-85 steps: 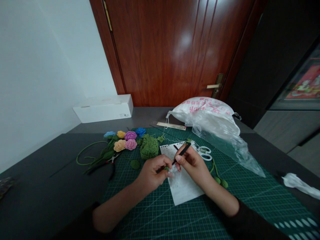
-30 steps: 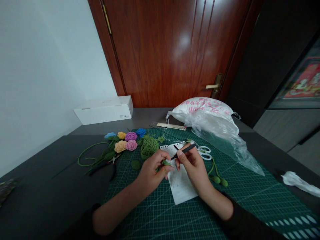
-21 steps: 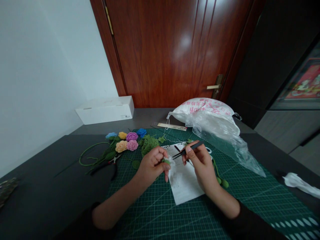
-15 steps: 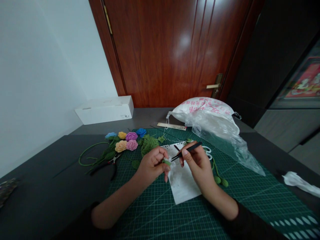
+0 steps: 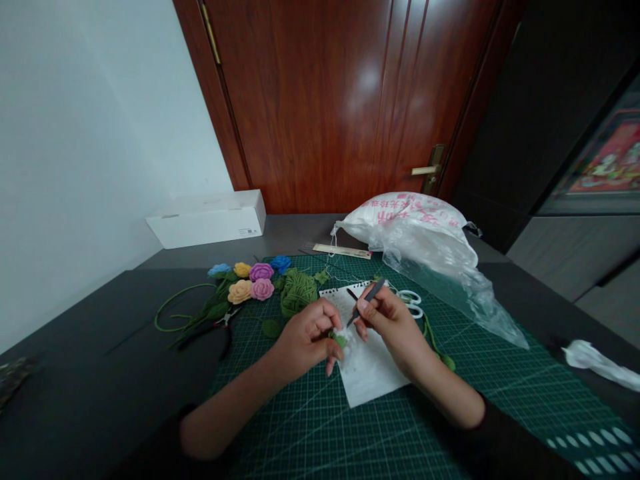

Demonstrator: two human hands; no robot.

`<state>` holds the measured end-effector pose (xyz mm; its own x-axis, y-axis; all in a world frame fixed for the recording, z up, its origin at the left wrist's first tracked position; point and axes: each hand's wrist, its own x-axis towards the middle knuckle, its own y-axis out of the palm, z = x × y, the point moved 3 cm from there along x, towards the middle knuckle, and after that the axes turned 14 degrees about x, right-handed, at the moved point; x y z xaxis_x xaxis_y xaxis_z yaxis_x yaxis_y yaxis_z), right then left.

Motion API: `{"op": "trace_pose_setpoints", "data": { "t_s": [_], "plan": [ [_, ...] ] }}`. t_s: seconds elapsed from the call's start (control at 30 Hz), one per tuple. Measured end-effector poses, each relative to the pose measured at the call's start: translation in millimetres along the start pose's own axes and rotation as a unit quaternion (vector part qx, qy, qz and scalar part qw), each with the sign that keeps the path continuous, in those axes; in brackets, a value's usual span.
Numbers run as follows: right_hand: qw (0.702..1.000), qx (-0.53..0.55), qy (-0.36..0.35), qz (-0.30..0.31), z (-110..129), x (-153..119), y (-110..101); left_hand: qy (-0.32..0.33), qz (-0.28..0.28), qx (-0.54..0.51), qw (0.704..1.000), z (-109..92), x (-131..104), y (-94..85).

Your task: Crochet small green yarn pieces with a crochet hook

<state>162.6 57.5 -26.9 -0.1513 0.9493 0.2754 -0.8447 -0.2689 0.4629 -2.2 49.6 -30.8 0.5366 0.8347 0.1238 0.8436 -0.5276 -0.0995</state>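
Six flowers (image 5: 260, 273), green yarn (image 5: 299, 293) beyond left fingers (image 5: 326, 311)

The tweezers (image 5: 373, 292) look matt, the yarn ball (image 5: 299, 294) woolly, the door (image 5: 310, 100) glossy wood, the bag (image 5: 427, 248) shiny plastic.

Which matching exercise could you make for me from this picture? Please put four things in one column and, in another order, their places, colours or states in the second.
Column 1
1. Tweezers
2. Box
3. Ball of yarn
4. Scissors

Column 2
A. Green
B. With two white finger loops
C. Held in the right hand
D. At the back, beside the pale wall

Right pairs: 1-C, 2-D, 3-A, 4-B.
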Motion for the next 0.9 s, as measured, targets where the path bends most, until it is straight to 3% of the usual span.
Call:
{"op": "trace_pose_setpoints", "data": {
  "t_s": [0.17, 0.37, 0.47, 0.6, 0.67, 0.9],
  "plan": [
    [0.997, 0.009, 0.053, 0.048, 1.8, 0.4, 2.6, -0.015, 0.033, -0.010, 0.999, -0.6, -1.5, 3.4],
    [0.996, -0.003, 0.038, 0.077, 0.7, -3.8, 10.1, -0.022, 0.051, -0.060, 0.997, -2.2, -2.2, 6.7],
    [0.994, -0.047, 0.002, 0.095, 3.5, -6.7, 11.2, -0.026, 0.049, -0.074, 0.996, 0.2, -1.9, 6.7],
    [0.974, -0.166, -0.103, 0.114, 8.7, -11.8, 15.1, -0.021, 0.022, -0.076, 0.997, 5.3, -0.7, 4.9],
    [0.967, -0.187, -0.136, 0.105, 8.4, -13.0, 16.1, -0.015, 0.008, -0.076, 0.997, 6.3, -0.2, 3.9],
    [0.988, -0.092, -0.126, -0.001, 14.6, -5.0, 0.4, 0.001, -0.005, -0.076, 0.997, 7.4, 0.6, 0.1]
  ]
}}
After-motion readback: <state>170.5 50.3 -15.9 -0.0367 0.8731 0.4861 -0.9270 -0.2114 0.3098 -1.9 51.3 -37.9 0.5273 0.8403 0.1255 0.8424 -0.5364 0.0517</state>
